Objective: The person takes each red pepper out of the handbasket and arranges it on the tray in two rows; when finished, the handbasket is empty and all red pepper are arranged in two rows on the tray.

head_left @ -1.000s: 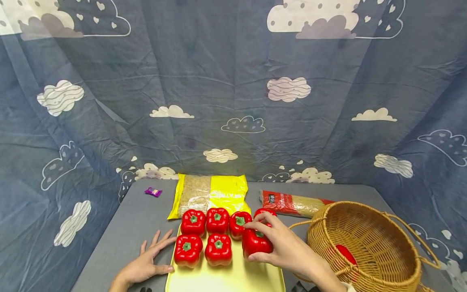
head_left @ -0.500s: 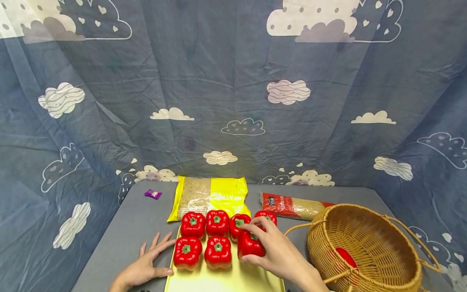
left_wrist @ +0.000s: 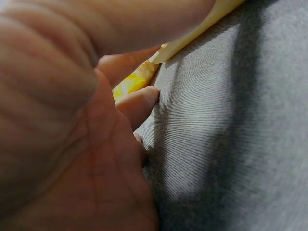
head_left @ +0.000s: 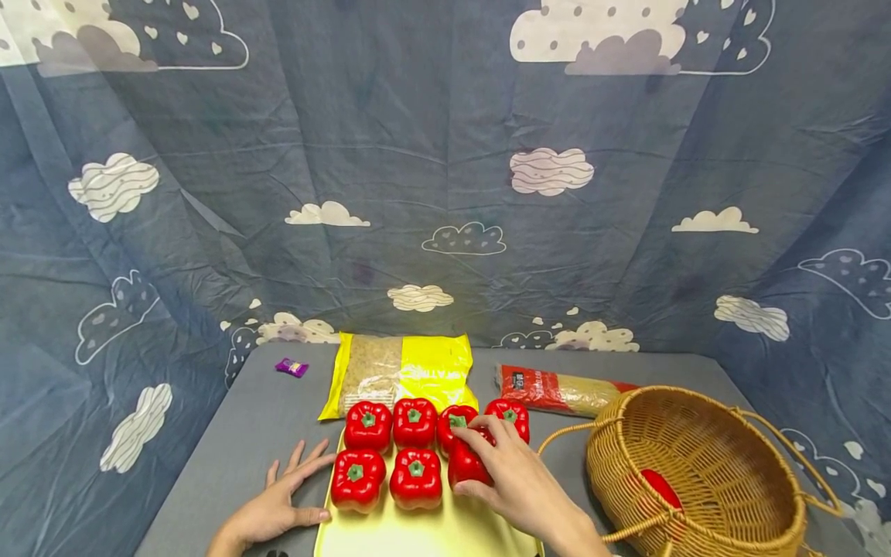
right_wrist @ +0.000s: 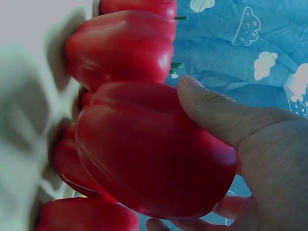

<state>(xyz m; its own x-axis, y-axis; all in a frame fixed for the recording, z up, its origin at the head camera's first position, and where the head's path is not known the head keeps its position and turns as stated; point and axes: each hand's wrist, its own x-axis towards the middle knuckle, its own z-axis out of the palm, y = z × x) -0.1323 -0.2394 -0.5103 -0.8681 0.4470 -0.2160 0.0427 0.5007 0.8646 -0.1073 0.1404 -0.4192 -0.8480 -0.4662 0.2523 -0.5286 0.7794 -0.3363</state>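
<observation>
In the head view, my right hand [head_left: 518, 480] grips a red bell pepper [head_left: 468, 466] over the right part of the pale yellow tray [head_left: 418, 538]. The right wrist view shows this bell pepper [right_wrist: 149, 149] between thumb and fingers, tilted, close to its neighbours; whether its base touches the tray I cannot tell. Several other red bell peppers stand stem up: a back row including one [head_left: 414, 422], and two in front, one [head_left: 416, 478] just left of the held pepper. My left hand [head_left: 278, 495] lies with fingers spread at the tray's left edge, thumb touching the rim.
Behind the tray lies a yellow bag [head_left: 437, 367] of grain-like food. A red pack of noodles [head_left: 557, 388] is at the back right. A wicker basket [head_left: 703, 472] with a red item [head_left: 660, 487] inside stands right. A purple wrapped sweet [head_left: 291, 367] sits back left.
My right hand has moved left with the bell pepper, nearer to the front-row peppers. The back right pepper now shows more fully. My left hand has stayed in place.
</observation>
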